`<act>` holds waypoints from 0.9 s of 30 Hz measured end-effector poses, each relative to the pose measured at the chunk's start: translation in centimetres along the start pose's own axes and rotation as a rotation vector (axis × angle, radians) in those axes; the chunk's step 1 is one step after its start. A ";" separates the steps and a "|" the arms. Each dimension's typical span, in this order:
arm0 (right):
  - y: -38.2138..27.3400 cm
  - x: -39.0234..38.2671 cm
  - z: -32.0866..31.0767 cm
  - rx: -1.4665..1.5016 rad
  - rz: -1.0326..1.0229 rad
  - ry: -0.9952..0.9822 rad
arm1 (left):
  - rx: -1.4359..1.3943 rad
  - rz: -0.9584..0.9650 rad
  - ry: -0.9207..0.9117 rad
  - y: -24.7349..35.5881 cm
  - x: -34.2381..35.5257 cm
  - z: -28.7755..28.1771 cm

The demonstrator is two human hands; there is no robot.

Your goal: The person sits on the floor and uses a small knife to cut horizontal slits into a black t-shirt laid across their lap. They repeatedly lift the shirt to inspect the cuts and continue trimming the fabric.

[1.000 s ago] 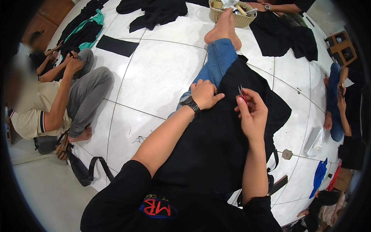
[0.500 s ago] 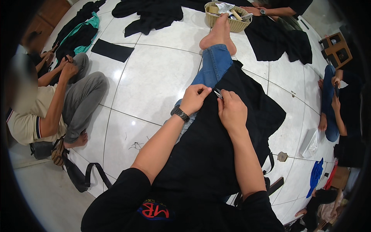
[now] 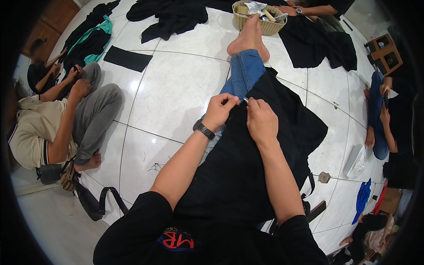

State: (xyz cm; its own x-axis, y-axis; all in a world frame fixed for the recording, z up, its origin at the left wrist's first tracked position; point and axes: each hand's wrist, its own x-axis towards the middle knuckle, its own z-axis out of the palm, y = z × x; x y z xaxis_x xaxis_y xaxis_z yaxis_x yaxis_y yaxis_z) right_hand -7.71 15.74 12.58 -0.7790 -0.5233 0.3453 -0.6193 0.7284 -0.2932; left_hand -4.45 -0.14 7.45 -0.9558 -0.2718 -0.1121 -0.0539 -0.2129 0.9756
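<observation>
Black cloth (image 3: 247, 176) lies spread over my lap and legs, reaching down to the right. My left hand (image 3: 219, 110) is closed in a pinch at the cloth's left edge, above the blue jeans (image 3: 246, 73); what sits between its fingertips is too small to make out. Close by on the right, my right hand (image 3: 263, 121) grips small thread snips (image 3: 246, 100), their silver tips pointing toward the left fingertips. Most of the snips is hidden inside the right fingers.
A wicker basket (image 3: 274, 29) of supplies stands by my feet. Black cloth pieces (image 3: 128, 58) lie on the white tiled floor (image 3: 176, 88). People sit at the left, right and far side. A strapped black bag (image 3: 90, 201) and a white plastic bag (image 3: 354, 161) lie nearby.
Both hands have shifted slightly left and upward. My right hand has turned, so less of the snips shows. The black cloth on my lap stays nearly the same.
</observation>
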 end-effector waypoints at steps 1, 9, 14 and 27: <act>-0.1 -0.2 -0.2 0.033 0.021 0.028 | -0.088 -0.044 -0.029 0.3 0.0 -0.2; -0.2 -1.6 -1.9 0.367 0.187 0.184 | -0.167 -0.143 -0.211 1.1 -0.6 -2.7; 0.7 -1.8 -1.9 0.457 0.139 0.301 | 0.585 -0.044 -0.270 3.0 -1.4 -0.7; -1.5 -3.8 -1.9 0.086 -0.142 0.068 | 0.478 -0.130 -0.315 2.9 -1.3 -3.2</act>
State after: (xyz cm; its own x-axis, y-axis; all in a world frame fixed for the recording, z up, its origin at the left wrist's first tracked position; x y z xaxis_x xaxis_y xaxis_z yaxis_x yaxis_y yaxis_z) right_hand -3.66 17.49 13.36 -0.6764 -0.5852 0.4473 -0.7311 0.6071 -0.3114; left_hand -2.40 -3.36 9.78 -0.9686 0.0361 -0.2459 -0.2304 0.2406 0.9429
